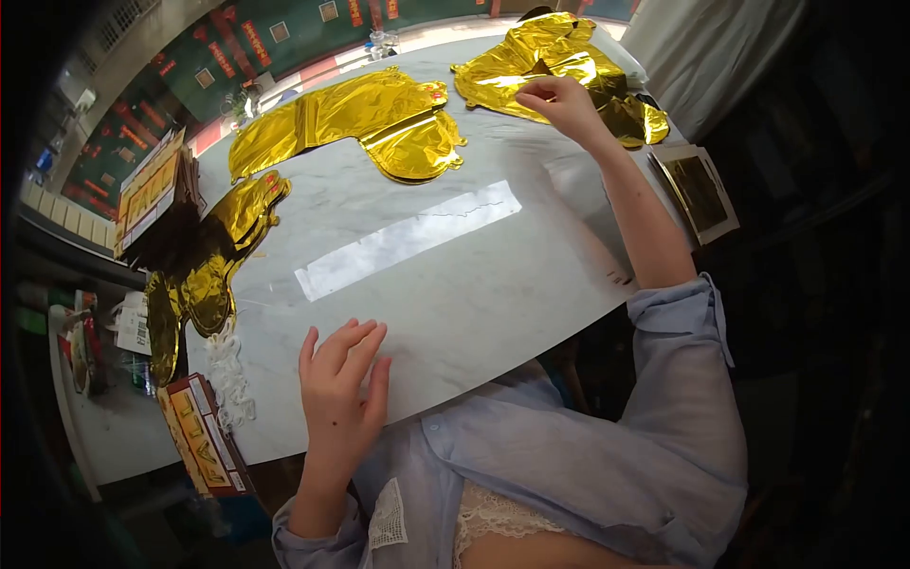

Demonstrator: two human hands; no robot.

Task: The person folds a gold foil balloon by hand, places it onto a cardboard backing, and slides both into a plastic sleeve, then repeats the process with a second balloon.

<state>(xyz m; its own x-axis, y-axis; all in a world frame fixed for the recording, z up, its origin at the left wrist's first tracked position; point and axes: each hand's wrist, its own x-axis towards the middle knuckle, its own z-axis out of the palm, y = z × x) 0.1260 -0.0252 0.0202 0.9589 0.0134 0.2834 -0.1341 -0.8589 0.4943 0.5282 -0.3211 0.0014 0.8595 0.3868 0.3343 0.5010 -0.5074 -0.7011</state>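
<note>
My left hand point(343, 384) hovers over the near edge of the marble-patterned table point(445, 313), its fingers apart and nothing in them. My right hand point(566, 109) reaches to the far right, thumb and fingertips pinched together in front of a crumpled pile of gold foil balloons point(502, 71). Whether the fingertips grip the foil or something thin cannot be seen. Between the hands lies a long, shiny, pale strip point(408, 240), flat on the table.
A flat gold foil balloon point(332, 114) lies at the back, another point(213, 275) at the left edge. Printed card stacks stand at left point(156, 204) and lower left point(201, 436), beside white string point(227, 375). A framed gold card point(697, 194) lies at right.
</note>
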